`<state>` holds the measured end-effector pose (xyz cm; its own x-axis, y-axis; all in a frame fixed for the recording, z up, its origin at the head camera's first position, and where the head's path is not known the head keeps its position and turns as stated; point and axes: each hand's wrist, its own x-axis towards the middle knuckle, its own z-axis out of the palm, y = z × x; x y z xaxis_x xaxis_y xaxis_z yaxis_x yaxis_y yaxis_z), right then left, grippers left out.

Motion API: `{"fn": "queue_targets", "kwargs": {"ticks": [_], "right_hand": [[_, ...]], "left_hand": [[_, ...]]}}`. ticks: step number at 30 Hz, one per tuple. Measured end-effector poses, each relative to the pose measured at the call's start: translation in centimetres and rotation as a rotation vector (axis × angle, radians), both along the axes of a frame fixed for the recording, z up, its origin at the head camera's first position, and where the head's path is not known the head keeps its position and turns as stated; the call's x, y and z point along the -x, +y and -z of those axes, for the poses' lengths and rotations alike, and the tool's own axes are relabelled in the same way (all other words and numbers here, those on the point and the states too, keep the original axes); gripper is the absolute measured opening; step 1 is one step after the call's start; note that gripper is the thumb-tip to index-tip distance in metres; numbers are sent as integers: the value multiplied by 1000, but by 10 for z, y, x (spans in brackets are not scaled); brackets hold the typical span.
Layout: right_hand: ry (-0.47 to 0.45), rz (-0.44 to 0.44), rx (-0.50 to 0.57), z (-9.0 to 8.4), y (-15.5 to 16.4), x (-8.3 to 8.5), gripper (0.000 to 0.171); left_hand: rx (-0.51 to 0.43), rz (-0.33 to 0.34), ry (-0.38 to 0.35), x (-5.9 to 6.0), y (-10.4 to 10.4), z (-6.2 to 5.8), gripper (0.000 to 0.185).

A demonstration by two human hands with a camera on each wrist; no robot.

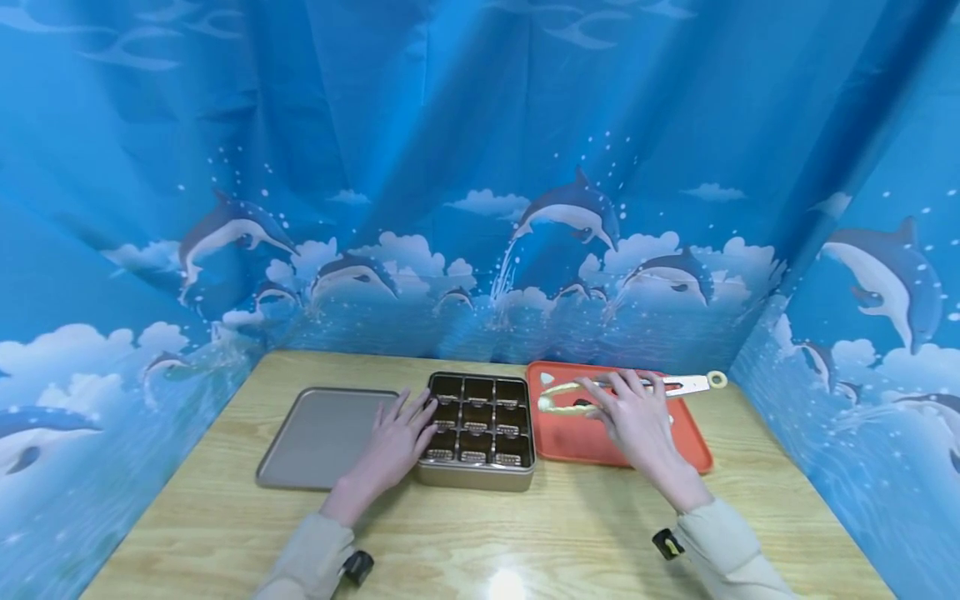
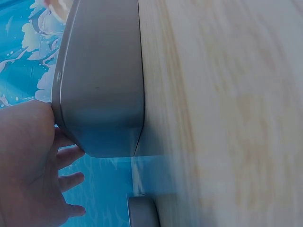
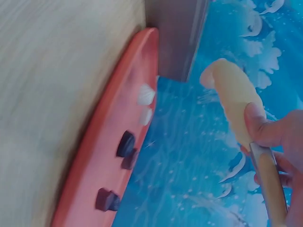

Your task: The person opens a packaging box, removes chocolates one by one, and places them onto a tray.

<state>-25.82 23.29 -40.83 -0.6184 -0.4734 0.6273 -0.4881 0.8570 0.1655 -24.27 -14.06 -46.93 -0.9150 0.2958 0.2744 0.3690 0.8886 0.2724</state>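
A: What is the left hand (image 1: 392,446) doing?

B: In the head view it lies just left of centre, fingers straight and a little spread, their tips against the left wall of the grid tin (image 1: 477,475). The left wrist view shows the same: the left hand (image 2: 28,170) at the lower left of the frame, relaxed fingers beside the grey side of the grid tin (image 2: 102,90). It grips nothing.

A: And the tin itself?

B: It sits at the middle of the wooden table (image 1: 225,517), a square metal box split into nine compartments, each with a small dark piece in it. Just left of it lies a flat grey lid (image 1: 318,437), partly under the wrist.

A: The right hand?

B: The right hand (image 1: 637,417) is right of centre, over the orange tray (image 1: 690,450), which lies just beside the tin. Its fingers reach onto a pair of pale yellow tongs (image 1: 558,398) lying across the upper part of the tray. In the right wrist view, at the right edge of the frame, the thumb and fingers of the right hand (image 3: 279,142) pinch the tongs (image 3: 234,97), whose rounded tip points up toward the top of the frame, clear of the tray.

A: Anything else on the tray?

B: From the right wrist, the orange tray (image 3: 102,156) carries small dark pieces (image 3: 125,144) and two pale ones (image 3: 146,94). In the head view a metal handle with a yellow ring (image 1: 717,380) sticks out past the tray's upper right corner. Blue dolphin curtains (image 1: 480,167) close in the table on three sides
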Motion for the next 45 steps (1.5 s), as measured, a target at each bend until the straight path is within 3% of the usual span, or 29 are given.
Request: {"fn": "queue_targets", "kwargs": {"ticks": [9, 19, 29, 45], "right_hand": [[-82, 119, -73, 25, 6, 0, 52], [-101, 150, -96, 36, 4, 0, 51], [-231, 150, -14, 38, 6, -3, 58], [-332, 142, 172, 31, 23, -10, 62]], "left_hand": [[1, 1, 8, 0, 0, 0, 49], [-6, 5, 12, -1, 1, 0, 49], [2, 9, -9, -1, 1, 1, 50], [-4, -3, 6, -2, 0, 0, 49]]}}
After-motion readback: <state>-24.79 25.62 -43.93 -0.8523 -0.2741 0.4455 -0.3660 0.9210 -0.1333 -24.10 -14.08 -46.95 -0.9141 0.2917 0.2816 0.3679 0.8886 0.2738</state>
